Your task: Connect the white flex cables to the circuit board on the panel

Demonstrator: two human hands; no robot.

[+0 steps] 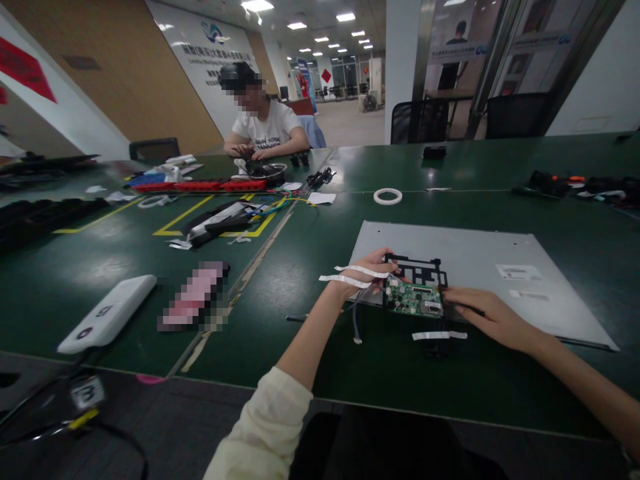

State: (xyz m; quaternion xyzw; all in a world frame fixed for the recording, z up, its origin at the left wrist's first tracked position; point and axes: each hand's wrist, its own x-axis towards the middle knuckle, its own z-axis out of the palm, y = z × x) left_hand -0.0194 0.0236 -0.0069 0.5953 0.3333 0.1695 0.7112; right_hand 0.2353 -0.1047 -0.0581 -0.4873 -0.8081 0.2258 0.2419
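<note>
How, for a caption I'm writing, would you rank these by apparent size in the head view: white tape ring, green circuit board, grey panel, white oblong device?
1. Grey panel
2. White oblong device
3. Green circuit board
4. White tape ring
This ranks area in the picture, not true size.

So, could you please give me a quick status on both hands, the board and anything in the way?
Left hand gripping frame, right hand at its right edge. Board between hands, against frame. White strips across left hand, possible nuisance.

Green table (310, 250), black chairs (420, 121) behind; brown wall (125, 80), lit ceiling panels (346, 17)
</note>
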